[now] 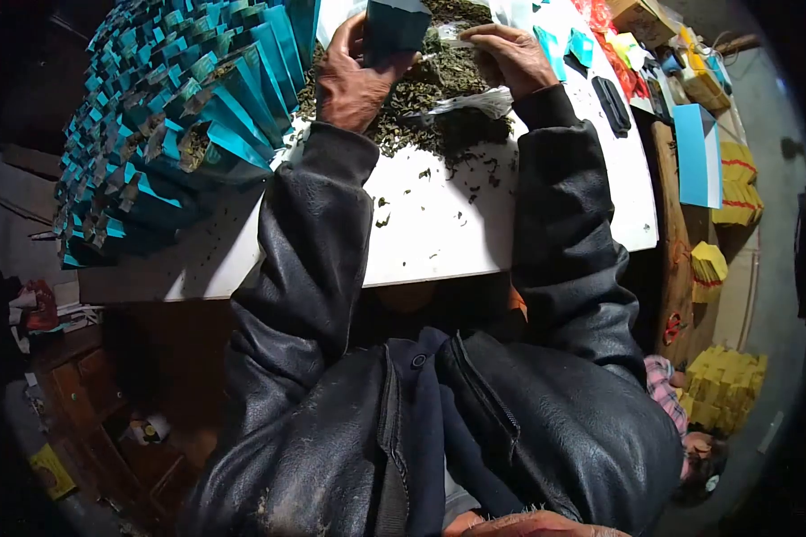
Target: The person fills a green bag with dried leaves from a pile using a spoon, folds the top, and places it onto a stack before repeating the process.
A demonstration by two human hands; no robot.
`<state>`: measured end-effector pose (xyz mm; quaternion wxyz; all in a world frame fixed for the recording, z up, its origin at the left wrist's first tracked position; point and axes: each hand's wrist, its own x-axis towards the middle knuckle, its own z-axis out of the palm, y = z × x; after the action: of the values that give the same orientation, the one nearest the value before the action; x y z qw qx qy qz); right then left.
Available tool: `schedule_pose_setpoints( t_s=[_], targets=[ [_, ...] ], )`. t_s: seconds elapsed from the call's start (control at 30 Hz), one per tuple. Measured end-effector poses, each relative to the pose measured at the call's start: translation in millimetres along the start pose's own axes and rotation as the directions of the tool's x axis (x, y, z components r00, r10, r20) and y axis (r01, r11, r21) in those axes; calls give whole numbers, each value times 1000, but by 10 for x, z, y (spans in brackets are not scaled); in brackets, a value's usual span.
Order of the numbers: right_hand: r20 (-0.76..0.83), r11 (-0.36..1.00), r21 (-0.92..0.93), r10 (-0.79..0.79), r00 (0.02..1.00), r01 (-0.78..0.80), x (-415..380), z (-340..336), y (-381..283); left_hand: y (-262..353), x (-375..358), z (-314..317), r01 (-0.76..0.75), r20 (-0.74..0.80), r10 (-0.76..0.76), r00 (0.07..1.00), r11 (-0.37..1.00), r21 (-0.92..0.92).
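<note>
My left hand (354, 85) is closed around a dark teal paper bag (396, 27) near the table's far edge. To its right, my right hand (518, 61) has its fingers drawn together over the pile; what they hold, if anything, is too small to make out. Dark dried leaves (421, 98), looking like tea, lie heaped under and between both hands. A crumpled clear plastic bag (484, 103) rests on the heap just below my right hand. Many filled teal bags (233, 107) stand packed in rows beside my left hand, leaves showing at some tops.
Loose leaves dot the white table (439, 242). A black case (610, 106) and small teal packets (579, 46) lie on the right. Beyond the table edge are a blue box (697, 157) and yellow bundles (734, 183). Another person (667, 389) is at the lower right.
</note>
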<state>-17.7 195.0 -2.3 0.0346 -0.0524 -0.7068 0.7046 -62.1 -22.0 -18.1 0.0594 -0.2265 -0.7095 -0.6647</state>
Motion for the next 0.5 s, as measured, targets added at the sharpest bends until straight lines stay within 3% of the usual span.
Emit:
schedule_pose_setpoints(
  t_s=[0.07, 0.1, 0.13, 0.23, 0.33, 0.4, 0.47, 0.5],
  targets=[
    [-43, 997, 66, -33, 999, 36, -13, -84, -47, -40, 15, 1, -172, 81, 171, 982, 985, 10],
    [36, 991, 92, -102, 994, 98, -7, -180, -50, -33, 11, 22, -183, 100, 186, 977, 982, -41],
    [-19, 991, 97, -89, 996, 91, -9, -216, -65, -47, 9, 32, -182, 101, 186, 977, 982, -40],
    [55, 968, 196, -170, 984, 156, -41, -382, -188, -55, -8, 57, -166, 156, 148, 977, 980, 106],
    [-39, 955, 245, -163, 986, 167, -87, -409, -279, -12, -29, 71, -144, 176, 120, 977, 981, 133],
    [-87, 960, 223, -154, 984, 170, -162, -406, -372, 11, -49, 89, -158, 172, 131, 976, 975, 153],
    [-145, 985, 69, -150, 978, 161, -313, -320, -577, 51, -70, 99, -172, 169, 143, 975, 969, 174],
    [-84, 930, -161, -347, 934, 331, -431, -222, -671, 68, -77, 99, -134, 176, 102, 979, 974, 181]
  ],
)
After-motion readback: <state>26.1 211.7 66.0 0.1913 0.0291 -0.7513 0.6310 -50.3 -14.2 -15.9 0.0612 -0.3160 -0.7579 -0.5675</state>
